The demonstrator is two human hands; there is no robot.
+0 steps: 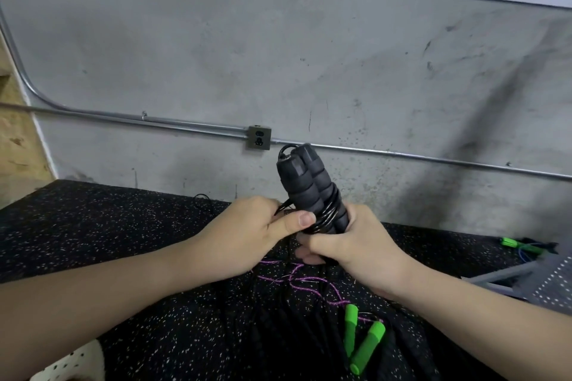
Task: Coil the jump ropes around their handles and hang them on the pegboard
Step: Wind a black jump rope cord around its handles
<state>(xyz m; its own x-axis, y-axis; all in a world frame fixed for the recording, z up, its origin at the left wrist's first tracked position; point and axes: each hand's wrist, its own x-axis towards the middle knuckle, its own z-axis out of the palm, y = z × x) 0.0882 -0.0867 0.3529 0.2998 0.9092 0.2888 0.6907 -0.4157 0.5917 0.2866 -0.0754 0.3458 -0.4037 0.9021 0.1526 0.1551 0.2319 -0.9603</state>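
Above speckled mat (130, 257), near grey wall: black handles (306, 185) upright, side by side, in my right hand (356, 244), fingers curled round lower ends. Left hand (247, 235) pinches black rope (323, 216) against coils, thumb on top.

Risks: thumb lifts, coils spring loose; slack below snags purple rope (297, 278) or green handles (362, 340).

Hidden: free rope end, black on black mat. Perforated panel (554, 284) far right, probably pegboard, cut off. Coil count unclear.

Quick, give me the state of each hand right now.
Left hand: pinching the black rope against the handles.
Right hand: gripping the pair of black handles.
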